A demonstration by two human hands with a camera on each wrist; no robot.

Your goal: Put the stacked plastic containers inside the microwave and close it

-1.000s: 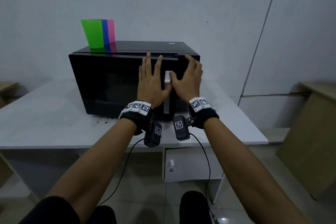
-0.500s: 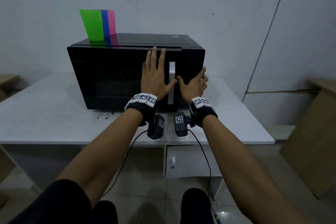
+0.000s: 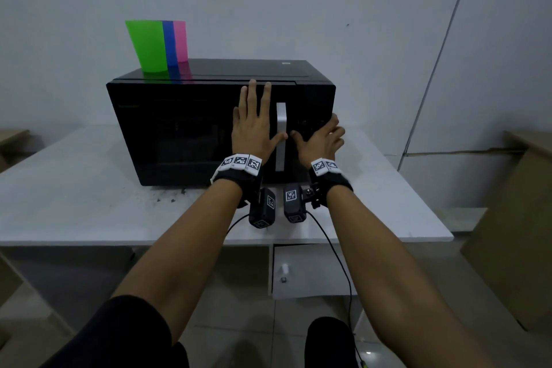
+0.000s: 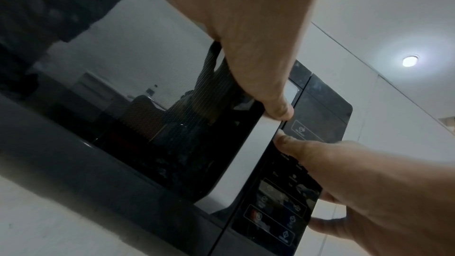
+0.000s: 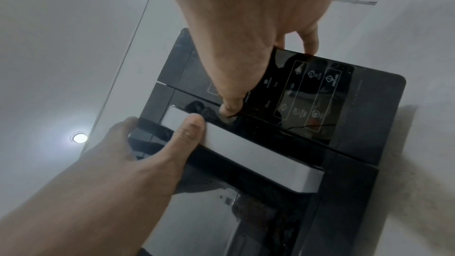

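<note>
A white tabletop [image 3: 74, 188] carries the black microwave [image 3: 179, 128] toward its far edge, door shut. The left hand [image 3: 254, 128] presses flat, fingers straight, beside the silver handle [image 3: 280, 134]; the right hand [image 3: 321, 143] rests spread on the control panel [image 5: 307, 94]. The containers can't be seen.

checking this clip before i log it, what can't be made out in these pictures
- Inside of the microwave: dark door glass in the head view, reflections in the left wrist view; no stacked containers visible.
- Left hand palm contact: hidden by its own back.
- Right hand fingers: curl round the microwave's side edge.
- Control panel labels: too small, blurred.
</note>
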